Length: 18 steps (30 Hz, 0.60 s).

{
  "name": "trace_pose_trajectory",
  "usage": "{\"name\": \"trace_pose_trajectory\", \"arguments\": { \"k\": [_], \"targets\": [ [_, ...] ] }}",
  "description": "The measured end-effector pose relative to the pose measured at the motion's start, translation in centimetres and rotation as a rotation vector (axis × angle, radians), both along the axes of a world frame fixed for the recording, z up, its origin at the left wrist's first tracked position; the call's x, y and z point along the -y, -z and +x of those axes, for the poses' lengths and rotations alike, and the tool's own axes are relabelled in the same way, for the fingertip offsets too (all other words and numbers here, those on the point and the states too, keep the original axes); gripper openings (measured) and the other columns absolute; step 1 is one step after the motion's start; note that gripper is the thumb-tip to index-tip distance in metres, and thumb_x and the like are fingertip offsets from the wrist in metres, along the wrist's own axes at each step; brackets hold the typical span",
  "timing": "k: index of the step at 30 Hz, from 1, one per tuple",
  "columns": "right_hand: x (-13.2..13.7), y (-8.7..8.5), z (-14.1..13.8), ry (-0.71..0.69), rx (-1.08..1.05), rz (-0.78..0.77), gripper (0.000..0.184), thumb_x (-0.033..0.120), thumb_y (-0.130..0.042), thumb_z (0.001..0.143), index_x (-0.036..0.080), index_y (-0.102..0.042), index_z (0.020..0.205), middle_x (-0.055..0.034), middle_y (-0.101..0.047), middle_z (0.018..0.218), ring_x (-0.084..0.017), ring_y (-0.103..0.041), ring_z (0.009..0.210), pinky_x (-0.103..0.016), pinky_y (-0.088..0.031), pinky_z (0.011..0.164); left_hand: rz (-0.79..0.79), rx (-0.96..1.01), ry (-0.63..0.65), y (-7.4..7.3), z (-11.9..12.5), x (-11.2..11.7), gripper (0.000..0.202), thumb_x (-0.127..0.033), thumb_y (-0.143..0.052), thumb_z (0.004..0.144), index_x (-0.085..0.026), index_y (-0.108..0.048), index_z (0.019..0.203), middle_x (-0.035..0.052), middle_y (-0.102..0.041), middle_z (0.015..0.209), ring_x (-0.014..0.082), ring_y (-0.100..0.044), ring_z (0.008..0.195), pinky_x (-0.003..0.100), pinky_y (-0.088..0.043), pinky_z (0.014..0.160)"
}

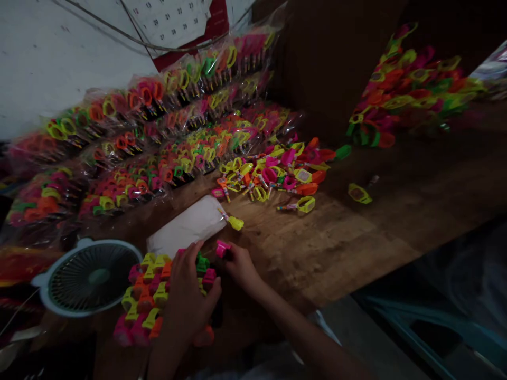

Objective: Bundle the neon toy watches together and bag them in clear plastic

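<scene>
My right hand [242, 268] is closed, with a pink toy watch [223, 248] between thumb and fingers. My left hand [189, 287] lies over a tight block of toy watches [144, 301] in yellow, pink, orange and green. Its thumb is spread from the fingers, and part of the block is hidden beneath it. Just beyond my hands, a yellow toy watch [235, 222] with a small printed tube on its strap lies at the end of a white flat pad [188, 226]. Farther back is a loose heap of toy watches [273, 171].
Clear plastic bags [150, 132] packed with toy watches are stacked along the wall. A fan [95, 277] lies at the left. Another pile of toy watches [420, 89] spills beside a dark brown panel [328, 58]. Single watches lie on the wooden table [336, 243]. A calendar [170, 21] hangs behind.
</scene>
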State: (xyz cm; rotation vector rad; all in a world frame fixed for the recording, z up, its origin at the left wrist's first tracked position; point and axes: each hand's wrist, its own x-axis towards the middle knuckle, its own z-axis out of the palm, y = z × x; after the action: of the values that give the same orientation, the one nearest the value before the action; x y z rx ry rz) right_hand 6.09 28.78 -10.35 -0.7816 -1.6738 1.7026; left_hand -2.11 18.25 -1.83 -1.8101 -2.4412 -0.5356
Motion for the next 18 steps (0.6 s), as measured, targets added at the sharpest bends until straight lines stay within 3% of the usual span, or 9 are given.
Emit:
{"name": "trace_pose_trajectory", "arguments": {
  "k": [5,11,15,18],
  "targets": [
    [0.3,-0.7,0.3,-0.09,0.074,0.162,0.026,0.006,-0.056,0.07,0.016,-0.067,0.091,-0.0048,-0.072,0.085,-0.019,-0.064,0.074,-0.028,-0.048,0.07,0.017,0.025,-0.04,0.1,-0.1,-0.2,0.077,-0.034,-0.058,0.08,-0.022,-0.016,0.143,0.0116,-0.044,0.137,0.0317,-0.038,0.128,0.056,-0.036,0.104],
    [0.7,-0.3,0.2,-0.054,0.047,0.172,0.035,0.005,-0.055,0.069,0.017,-0.067,0.099,-0.0054,-0.07,0.092,-0.02,-0.062,0.082,-0.03,-0.049,0.076,0.019,0.067,-0.079,0.3,-0.2,-0.1,0.078,-0.038,-0.06,0.08,-0.023,-0.018,0.143,0.0122,-0.044,0.138,0.0334,-0.037,0.13,0.056,-0.036,0.103],
    [-0.6,0.3,1.2,-0.266,-0.042,0.173,0.028,0.007,-0.055,0.071,0.019,-0.07,0.091,-0.0036,-0.069,0.092,-0.019,-0.063,0.085,-0.03,-0.049,0.079,-0.023,0.032,-0.04,0.4,-0.3,-0.1,0.075,-0.04,-0.056,0.083,-0.023,-0.016,0.144,0.0115,-0.043,0.14,0.0324,-0.034,0.133,0.057,-0.033,0.105],
    [-1.0,0.8,1.3,-0.224,-0.014,0.223,0.022,0.009,-0.057,0.072,0.019,-0.07,0.087,-0.0036,-0.07,0.087,-0.019,-0.064,0.08,-0.029,-0.049,0.075,-0.02,0.014,-0.026,0.4,-0.4,-0.2,0.077,-0.04,-0.056,0.083,-0.022,-0.013,0.145,0.0119,-0.044,0.14,0.0309,-0.037,0.131,0.056,-0.032,0.106]
  ]
}}
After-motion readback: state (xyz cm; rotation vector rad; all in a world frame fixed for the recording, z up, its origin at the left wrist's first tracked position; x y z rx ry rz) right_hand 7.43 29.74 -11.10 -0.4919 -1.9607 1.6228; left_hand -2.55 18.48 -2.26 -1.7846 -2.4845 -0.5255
